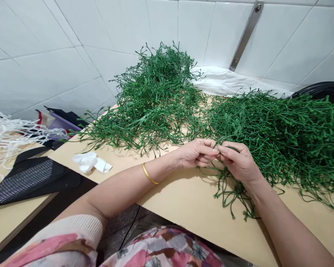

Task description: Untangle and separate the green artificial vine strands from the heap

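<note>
My left hand and my right hand meet fingertip to fingertip above the front part of the table. Both are pinched on a thin green strand, partly hidden by the fingers; a loop of it shows over my right fingers. Beneath and beside my right hand hang loose green stems with small knobbed ends. A tall heap of green stems rises behind my left hand, and a wider heap spreads behind and to the right of my right hand.
Crumpled white tissue lies near the table's left edge. A black mesh bag and white netting are at far left. White cloth lies along the tiled wall. A black rounded object stands at back right.
</note>
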Action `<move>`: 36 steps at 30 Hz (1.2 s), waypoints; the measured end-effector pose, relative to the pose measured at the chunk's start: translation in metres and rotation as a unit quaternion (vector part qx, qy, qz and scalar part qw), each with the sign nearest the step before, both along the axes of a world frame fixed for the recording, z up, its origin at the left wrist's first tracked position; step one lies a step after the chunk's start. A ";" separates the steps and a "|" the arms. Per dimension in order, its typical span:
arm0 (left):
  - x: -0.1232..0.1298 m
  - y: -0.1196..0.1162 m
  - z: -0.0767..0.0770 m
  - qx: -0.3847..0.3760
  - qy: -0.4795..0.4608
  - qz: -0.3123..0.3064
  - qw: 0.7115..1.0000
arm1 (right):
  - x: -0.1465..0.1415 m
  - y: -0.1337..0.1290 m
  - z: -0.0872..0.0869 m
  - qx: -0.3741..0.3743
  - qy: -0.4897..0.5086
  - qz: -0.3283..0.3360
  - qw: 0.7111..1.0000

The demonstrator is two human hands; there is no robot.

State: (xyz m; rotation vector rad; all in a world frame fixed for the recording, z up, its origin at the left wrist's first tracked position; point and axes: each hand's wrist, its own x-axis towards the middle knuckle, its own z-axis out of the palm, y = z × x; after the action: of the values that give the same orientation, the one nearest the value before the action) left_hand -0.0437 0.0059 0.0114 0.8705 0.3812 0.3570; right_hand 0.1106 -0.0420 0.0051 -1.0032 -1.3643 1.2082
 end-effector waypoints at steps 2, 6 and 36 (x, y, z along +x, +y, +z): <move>-0.001 -0.001 0.001 -0.007 -0.019 -0.008 1.000 | -0.002 -0.002 0.007 0.013 0.073 0.011 0.997; -0.001 0.000 -0.002 -0.028 -0.050 0.010 0.998 | 0.005 -0.008 0.024 0.052 0.163 0.003 0.985; -0.017 -0.002 0.073 -0.053 -0.045 0.241 0.968 | 0.031 -0.006 0.010 0.212 -0.614 0.002 0.760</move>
State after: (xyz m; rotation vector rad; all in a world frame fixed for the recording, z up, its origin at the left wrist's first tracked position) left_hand -0.0604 0.0042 0.0840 0.6466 0.5235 0.8151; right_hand 0.1419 -0.0483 0.0151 -1.5030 -2.4712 0.0184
